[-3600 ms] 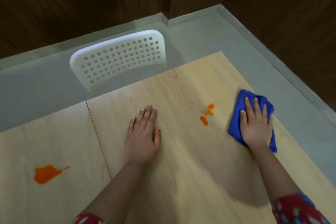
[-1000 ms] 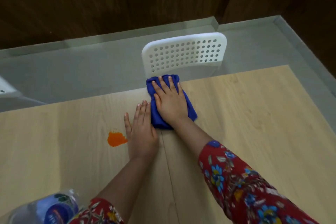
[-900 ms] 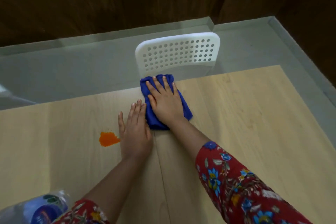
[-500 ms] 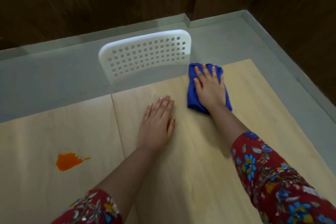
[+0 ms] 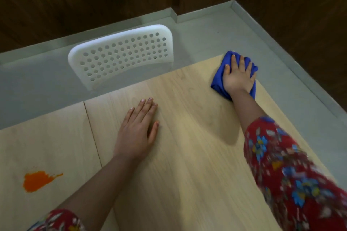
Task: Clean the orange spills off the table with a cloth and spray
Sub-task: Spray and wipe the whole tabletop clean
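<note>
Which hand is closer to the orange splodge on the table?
Left. The left hand lies flat right of the irregular orange spill; the right hand presses the folded blue cloth at the light wooden table's far right corner.

Support: light wood table (image 5: 197, 155), two panels, with a seam (image 5: 93, 133) running from left of centre toward the bottom of the frame. Left panel: one orange spill (image 5: 37, 181), lower left. Right panel: left hand (image 5: 137, 133) flat on bare wood, centre; folded blue cloth (image 5: 218, 82), upper right at the far corner, under the flat right hand (image 5: 237, 78).
</note>
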Tool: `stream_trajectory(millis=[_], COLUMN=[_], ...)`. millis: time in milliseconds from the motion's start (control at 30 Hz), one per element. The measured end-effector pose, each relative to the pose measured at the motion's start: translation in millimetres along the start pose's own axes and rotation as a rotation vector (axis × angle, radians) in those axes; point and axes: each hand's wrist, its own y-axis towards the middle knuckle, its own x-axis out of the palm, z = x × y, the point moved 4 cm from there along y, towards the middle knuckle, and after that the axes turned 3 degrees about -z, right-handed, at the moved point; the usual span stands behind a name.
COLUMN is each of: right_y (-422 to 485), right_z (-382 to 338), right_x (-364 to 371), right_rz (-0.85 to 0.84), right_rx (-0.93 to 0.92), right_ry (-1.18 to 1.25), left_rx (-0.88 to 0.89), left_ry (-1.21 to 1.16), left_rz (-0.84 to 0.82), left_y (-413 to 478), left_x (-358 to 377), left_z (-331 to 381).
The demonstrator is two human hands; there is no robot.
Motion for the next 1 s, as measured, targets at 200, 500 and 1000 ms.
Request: stream_trajectory(millis=[200,500,1000], right_y=[-111,-91,-156], right_z=[110,-23,14], right_x=[-2,19,19], right_rz=[0.075,0.004,-0.017], right_rx=[0.206,-0.138,-0.164], right_ry=[-0.004,-0.105,-0.126], left_rx=[-0.008,-0.024,-0.34], left_ry=[-0.018,-0.076,-0.155], left_rz=[0.009,0.038,0.138], left_y=[1,4,-179], left_x=[0,0,-13], left_z=[0,1,-19])
